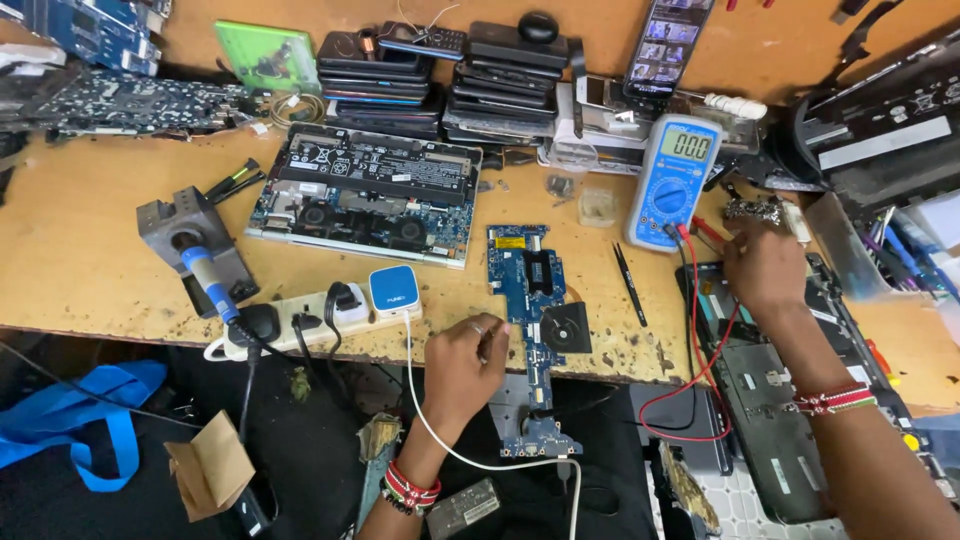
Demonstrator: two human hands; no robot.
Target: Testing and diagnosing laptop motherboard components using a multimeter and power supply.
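Note:
A blue circuit board lies across the bench's front edge and hangs over it. My left hand is curled at the board's left edge, thumb and forefinger pinched on it. My right hand rests over an opened dark laptop base, fingers closed around a red test probe whose red lead loops down from the blue multimeter. What the fingertips touch is hidden. Both wrists wear beaded bands.
An opened silver laptop lies behind the board. A white power strip with a blue charger and white cable sits front left, beside a soldering-iron stand. Stacked phones, black tweezers and boards fill the back.

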